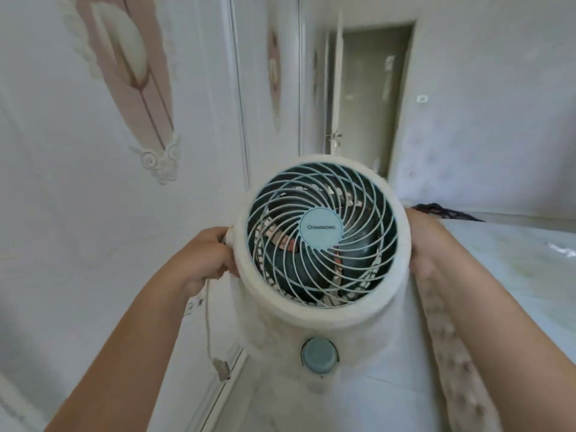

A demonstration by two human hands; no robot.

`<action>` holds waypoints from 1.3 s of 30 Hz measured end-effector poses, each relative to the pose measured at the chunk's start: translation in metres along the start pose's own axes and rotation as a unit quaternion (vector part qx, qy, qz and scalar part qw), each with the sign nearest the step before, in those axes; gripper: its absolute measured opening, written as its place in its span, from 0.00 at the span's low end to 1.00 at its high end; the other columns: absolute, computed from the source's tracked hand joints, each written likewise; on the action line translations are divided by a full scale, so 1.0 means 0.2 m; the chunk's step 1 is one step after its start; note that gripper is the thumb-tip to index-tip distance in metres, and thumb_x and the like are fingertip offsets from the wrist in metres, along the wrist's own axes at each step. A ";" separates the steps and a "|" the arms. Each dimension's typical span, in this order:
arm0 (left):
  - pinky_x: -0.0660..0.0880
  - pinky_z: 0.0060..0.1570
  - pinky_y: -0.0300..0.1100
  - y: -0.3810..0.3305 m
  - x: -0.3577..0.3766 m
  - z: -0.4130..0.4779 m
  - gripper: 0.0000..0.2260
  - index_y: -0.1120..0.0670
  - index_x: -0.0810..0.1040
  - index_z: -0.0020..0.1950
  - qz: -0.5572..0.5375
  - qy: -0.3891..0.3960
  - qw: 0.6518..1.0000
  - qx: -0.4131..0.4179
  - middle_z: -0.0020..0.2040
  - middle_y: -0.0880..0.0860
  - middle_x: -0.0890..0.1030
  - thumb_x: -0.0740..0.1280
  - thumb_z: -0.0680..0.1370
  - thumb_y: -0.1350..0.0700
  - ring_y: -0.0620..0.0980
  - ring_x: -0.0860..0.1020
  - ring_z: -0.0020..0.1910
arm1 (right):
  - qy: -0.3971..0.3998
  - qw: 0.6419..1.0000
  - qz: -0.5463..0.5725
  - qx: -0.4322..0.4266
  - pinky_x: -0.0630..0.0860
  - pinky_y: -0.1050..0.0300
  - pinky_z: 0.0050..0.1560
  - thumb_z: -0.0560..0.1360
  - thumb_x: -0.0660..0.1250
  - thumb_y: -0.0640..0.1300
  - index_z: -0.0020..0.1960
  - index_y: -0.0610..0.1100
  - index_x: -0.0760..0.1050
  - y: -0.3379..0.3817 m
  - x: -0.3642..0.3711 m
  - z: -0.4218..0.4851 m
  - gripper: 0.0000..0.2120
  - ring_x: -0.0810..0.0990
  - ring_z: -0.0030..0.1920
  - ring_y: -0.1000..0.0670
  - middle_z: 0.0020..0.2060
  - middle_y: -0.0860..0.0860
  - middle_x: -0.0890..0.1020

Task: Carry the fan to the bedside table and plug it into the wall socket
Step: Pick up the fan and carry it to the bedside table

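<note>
in mid-air, right in front of the camera, sits the fan [321, 241], held up between both hands. left hand [204, 254] is clenched around the side of the round housing, and the cord [208, 322] comes out from under that grip. right hand [424, 244] is pressed on the other side, but its fingers are hidden behind the fan, so i can't tell how they're curled. the plug [222, 369] dangles loose at the cord's end, not in anything.

so it looks like the carrying bit is underway. no bedside table or low socket in view yet, so setting down and plugging in are both left.

the fan is white plastic, a bit grubby-looking, with a pale blue swirl grille, dark blades behind it and a round blue knob [319, 355] on the base. a bed [514, 269] is off to the right, an open door [335, 88] ahead.
</note>
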State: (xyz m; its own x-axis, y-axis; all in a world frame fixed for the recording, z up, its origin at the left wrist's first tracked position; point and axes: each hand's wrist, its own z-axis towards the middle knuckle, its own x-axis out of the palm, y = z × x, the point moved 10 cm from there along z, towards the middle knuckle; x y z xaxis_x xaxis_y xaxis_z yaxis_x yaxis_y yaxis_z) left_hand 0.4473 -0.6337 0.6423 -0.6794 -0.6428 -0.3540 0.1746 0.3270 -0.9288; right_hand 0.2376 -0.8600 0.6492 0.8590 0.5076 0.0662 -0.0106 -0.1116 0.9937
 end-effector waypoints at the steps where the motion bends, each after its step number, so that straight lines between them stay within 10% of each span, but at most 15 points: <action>1: 0.58 0.28 0.37 -0.05 0.07 0.12 0.17 0.55 0.76 0.36 -0.003 0.002 1.000 0.005 0.30 0.53 0.72 0.59 0.65 0.77 0.49 0.64 0.28 | -0.014 1.000 0.000 -0.006 0.76 0.46 0.53 0.75 0.61 0.40 0.49 0.36 0.79 0.03 -0.08 0.09 0.11 0.79 0.45 0.43 0.47 0.40 0.82; 7: 0.66 0.33 0.40 -0.39 0.51 0.71 0.20 0.53 0.79 0.42 0.016 0.060 0.996 0.069 0.37 0.54 0.79 0.59 0.67 0.76 0.50 0.71 0.33 | -0.096 0.994 0.047 -0.016 0.74 0.42 0.60 0.73 0.61 0.39 0.48 0.39 0.79 0.11 -0.49 0.56 0.09 0.77 0.46 0.43 0.47 0.39 0.80; 17: 0.75 0.36 0.41 -0.68 1.21 1.69 0.20 0.57 0.80 0.53 0.020 0.159 0.982 0.104 0.44 0.56 0.83 0.62 0.68 0.76 0.52 0.79 0.41 | -0.192 0.980 0.057 -0.015 0.74 0.58 0.30 0.72 0.63 0.34 0.36 0.40 0.76 0.14 -0.93 1.43 0.08 0.74 0.29 0.46 0.29 0.46 0.78; 22: 0.69 0.20 0.29 -0.87 1.51 2.33 0.21 0.57 0.79 0.51 0.014 0.212 0.969 0.126 0.32 0.49 0.81 0.60 0.68 0.78 0.42 0.78 0.27 | -0.234 0.971 0.051 -0.011 0.74 0.53 0.37 0.74 0.61 0.36 0.44 0.39 0.77 0.19 -1.06 2.01 0.06 0.75 0.35 0.43 0.35 0.42 0.78; 33: 0.72 0.47 0.48 -1.38 2.20 3.67 0.24 0.57 0.77 0.60 0.045 0.275 0.948 0.151 0.56 0.61 0.81 0.62 0.68 0.77 0.63 0.76 0.60 | -0.318 0.946 0.060 -0.011 0.72 0.52 0.37 0.74 0.61 0.37 0.42 0.39 0.75 0.43 -1.48 3.29 0.05 0.74 0.35 0.44 0.33 0.44 0.77; 39: 0.61 0.28 0.37 -1.59 2.71 4.33 0.25 0.59 0.76 0.60 0.050 0.278 0.947 0.150 0.47 0.58 0.79 0.58 0.67 0.77 0.48 0.68 0.34 | -0.313 0.948 0.058 -0.024 0.72 0.63 0.23 0.75 0.61 0.36 0.36 0.39 0.73 0.50 -1.85 4.05 0.09 0.74 0.22 0.48 0.22 0.46 0.77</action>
State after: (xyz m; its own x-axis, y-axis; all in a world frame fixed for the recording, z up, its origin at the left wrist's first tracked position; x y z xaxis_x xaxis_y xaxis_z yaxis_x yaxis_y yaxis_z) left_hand 0.6409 -1.6857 0.6509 -0.9049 -0.1267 -0.4062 0.3956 0.1011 -0.9128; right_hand 0.3345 -1.7512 0.6506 0.9860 -0.1131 0.1226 -0.1330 -0.0895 0.9871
